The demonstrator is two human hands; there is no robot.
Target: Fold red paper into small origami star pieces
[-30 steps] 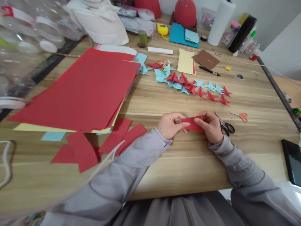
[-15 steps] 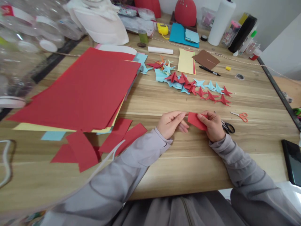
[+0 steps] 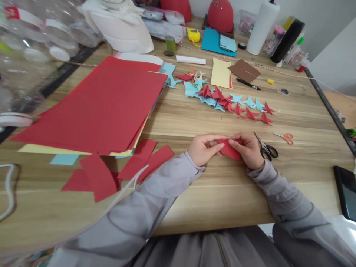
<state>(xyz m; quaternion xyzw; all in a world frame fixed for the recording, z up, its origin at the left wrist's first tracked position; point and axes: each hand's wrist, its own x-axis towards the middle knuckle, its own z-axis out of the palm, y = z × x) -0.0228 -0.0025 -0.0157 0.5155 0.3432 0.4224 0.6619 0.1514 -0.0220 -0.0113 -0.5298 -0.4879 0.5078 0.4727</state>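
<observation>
A small piece of red paper (image 3: pixel 231 151) is held above the table between both hands. My left hand (image 3: pixel 205 148) pinches its left edge between thumb and fingers. My right hand (image 3: pixel 249 149) grips the upper right part, the thumb lying on top of the paper. Just right of my right hand lie black-handled scissors (image 3: pixel 268 150), their blades partly open. Beyond the hands, several folded red paper figures (image 3: pixel 249 114) and light blue ones (image 3: pixel 249 101) lie in rows.
Large red sheets (image 3: pixel 100 107) lie stacked at the left, with cut red pieces (image 3: pixel 98 177) in front. Orange scissors (image 3: pixel 287 138) rest at the right, a black pen (image 3: pixel 248 84) farther back. A dark phone-like device (image 3: pixel 345 189) sits at the right edge.
My left hand has moved right and now pinches the red paper's left edge. The paper has tilted and shifted slightly, and my right hand's thumb and fingers have moved closer to the left hand.
</observation>
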